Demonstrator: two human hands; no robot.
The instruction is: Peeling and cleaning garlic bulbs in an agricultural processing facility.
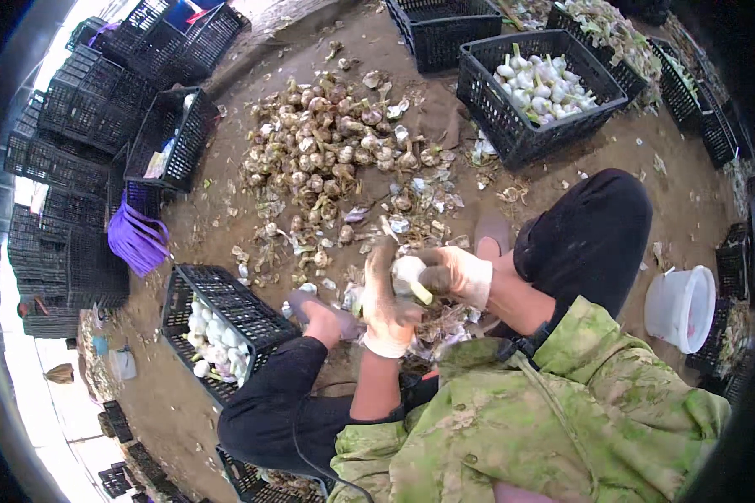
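A seated person in a green patterned jacket (512, 427) and dark trousers (591, 222) works low over a brown dirt floor (164, 386). Both hands wear gloves with pale cuffs and soiled fingers. A white garlic bulb (406, 270) with a short green stem is held between them, above the floor and in front of the body. The right hand (460, 275) has its grip closed around the bulb's right side. The left hand (381, 300) is against the other side; it is blurred, so I cannot tell how firmly its grip closes.

Beyond the hands, a broad heap of brownish, uncleaned garlic (319, 142) spreads over the floor, with loose skins (445, 331) scattered nearer the person. A black crate (485, 107) of white bulbs stands beyond the heap's right edge; another, the near crate (239, 300), sits beside the person's left leg. Stacked crates (67, 243) and purple straps (136, 235) line the floor's left edge. A white bucket (679, 310) stands toward its right edge.
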